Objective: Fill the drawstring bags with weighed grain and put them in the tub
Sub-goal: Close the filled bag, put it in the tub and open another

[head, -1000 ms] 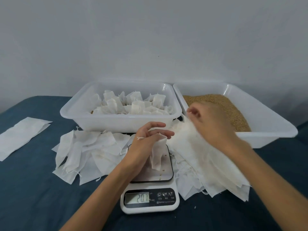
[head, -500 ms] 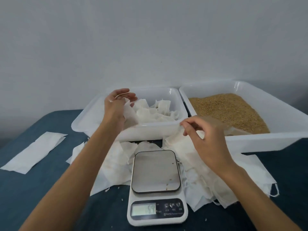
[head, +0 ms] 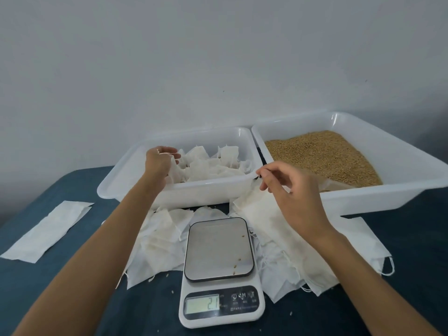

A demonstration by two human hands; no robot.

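Note:
My left hand (head: 160, 162) reaches into the left white tub (head: 194, 190) and holds a filled drawstring bag (head: 174, 174) by its top, low among the other filled bags (head: 218, 161). Over the right pile of empty bags (head: 278, 241), my right hand (head: 291, 190) pinches the upper corner of the top empty bag (head: 254, 204). The right tub (head: 363, 197) holds brown grain (head: 322, 156). A white kitchen scale (head: 218, 251) stands in front, its plate bare except for a few grains, its display showing 2.1.
A second heap of empty bags (head: 160, 241) lies left of the scale. A long white strip (head: 46, 231) lies on the dark blue cloth (head: 72, 299) at far left. The tubs stand against a pale wall. Stray grains dot the cloth.
My left hand lifted the filled bag off the scale and carried it into the left tub. The reading fell from 20.7 to 2.1. My right hand stayed at the empty bags.

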